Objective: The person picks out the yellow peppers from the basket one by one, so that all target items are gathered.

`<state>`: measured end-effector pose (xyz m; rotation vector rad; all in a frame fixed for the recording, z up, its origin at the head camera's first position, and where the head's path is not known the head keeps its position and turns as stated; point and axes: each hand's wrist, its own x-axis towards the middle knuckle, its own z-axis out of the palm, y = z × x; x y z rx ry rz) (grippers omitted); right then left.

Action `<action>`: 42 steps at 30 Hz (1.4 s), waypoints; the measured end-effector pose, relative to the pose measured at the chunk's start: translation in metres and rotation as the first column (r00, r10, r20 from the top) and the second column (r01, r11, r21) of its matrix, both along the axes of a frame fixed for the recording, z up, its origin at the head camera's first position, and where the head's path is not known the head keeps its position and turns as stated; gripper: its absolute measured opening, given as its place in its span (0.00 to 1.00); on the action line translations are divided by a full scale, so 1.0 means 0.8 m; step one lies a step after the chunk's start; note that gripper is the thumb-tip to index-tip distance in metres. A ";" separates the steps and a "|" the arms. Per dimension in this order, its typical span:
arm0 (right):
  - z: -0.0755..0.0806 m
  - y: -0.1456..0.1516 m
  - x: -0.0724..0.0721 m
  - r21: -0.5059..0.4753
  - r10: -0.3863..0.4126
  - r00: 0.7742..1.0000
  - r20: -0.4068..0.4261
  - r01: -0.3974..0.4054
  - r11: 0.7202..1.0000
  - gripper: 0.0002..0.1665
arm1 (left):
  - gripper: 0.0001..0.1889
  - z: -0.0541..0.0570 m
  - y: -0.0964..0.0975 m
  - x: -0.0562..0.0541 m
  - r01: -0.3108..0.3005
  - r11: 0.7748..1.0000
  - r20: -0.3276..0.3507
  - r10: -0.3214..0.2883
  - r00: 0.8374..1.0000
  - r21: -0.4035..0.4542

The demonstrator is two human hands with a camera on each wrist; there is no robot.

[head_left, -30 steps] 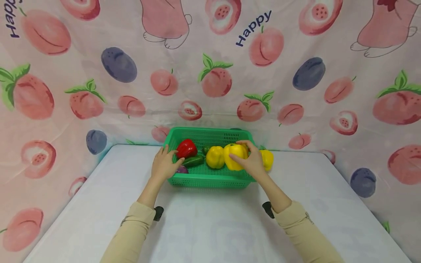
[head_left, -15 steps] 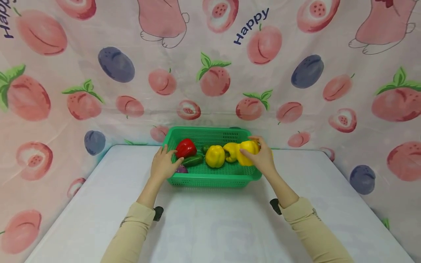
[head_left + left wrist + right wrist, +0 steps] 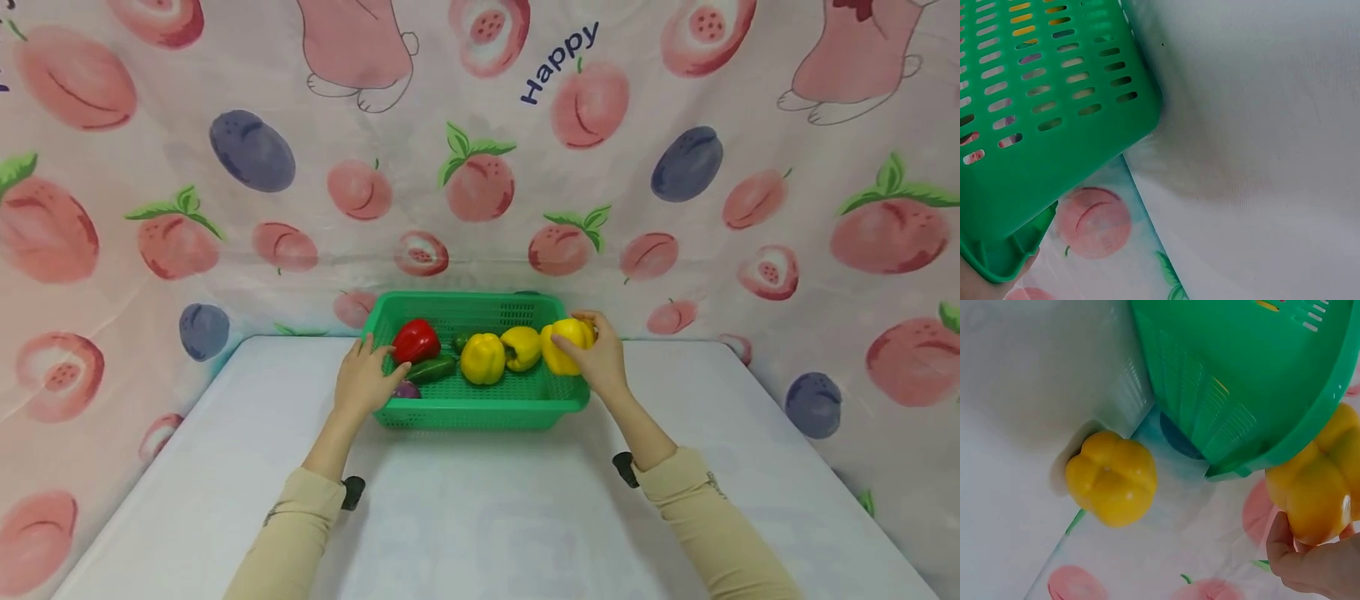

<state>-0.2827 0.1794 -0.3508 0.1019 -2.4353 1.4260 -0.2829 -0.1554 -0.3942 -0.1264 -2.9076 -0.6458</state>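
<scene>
In the head view my right hand [image 3: 602, 357] holds a yellow bell pepper [image 3: 564, 348] by its side, over the basket's right end. The right wrist view shows the same pepper [image 3: 1316, 500] beside the rim, with fingertips against its underside. My left hand [image 3: 363, 379] rests spread over the left rim of the green basket [image 3: 480, 406], beside a red bell pepper [image 3: 417, 342]. Two more yellow bell peppers [image 3: 482, 360] lie inside, with a dark green cucumber-like vegetable [image 3: 432, 368] and a purple vegetable [image 3: 407, 390], partly hidden by the rim.
Another yellow bell pepper [image 3: 1112, 478] sits on the white table [image 3: 480, 500] outside the basket; my right hand hides it in the head view. A fruit-patterned cloth [image 3: 480, 275] hangs close behind the basket.
My right hand has carried the yellow bell pepper rightward, off the others and over the basket's right end. The left hand stays at the left rim. The head view has shifted slightly.
</scene>
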 end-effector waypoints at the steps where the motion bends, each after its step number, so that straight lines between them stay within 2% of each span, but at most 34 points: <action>1: 0.000 0.000 -0.001 0.002 -0.007 1.000 -0.003 0.007 1.000 0.31 | 0.30 -0.001 -0.001 0.000 0.000 1.000 0.000 0.000 1.000 0.001; 6: 0.000 0.004 -0.003 0.022 -0.036 0.999 -0.037 0.037 0.999 0.29 | 0.30 -0.004 -0.002 0.000 0.006 1.000 0.005 -0.006 1.000 -0.002; 17: -0.001 0.025 -0.008 0.023 -0.079 0.992 -0.097 0.082 0.996 0.29 | 0.30 -0.001 -0.003 -0.002 0.001 1.000 0.012 -0.001 1.000 0.004; 35: -0.010 0.054 -0.016 0.072 -0.088 0.993 -0.078 0.094 0.993 0.29 | 0.30 0.001 -0.003 -0.001 -0.005 1.000 0.026 0.004 1.000 0.005; 42: -0.015 0.066 -0.021 0.089 -0.114 0.991 -0.068 0.120 0.989 0.28 | 0.30 0.001 -0.002 -0.001 -0.006 1.000 0.024 0.006 1.000 0.008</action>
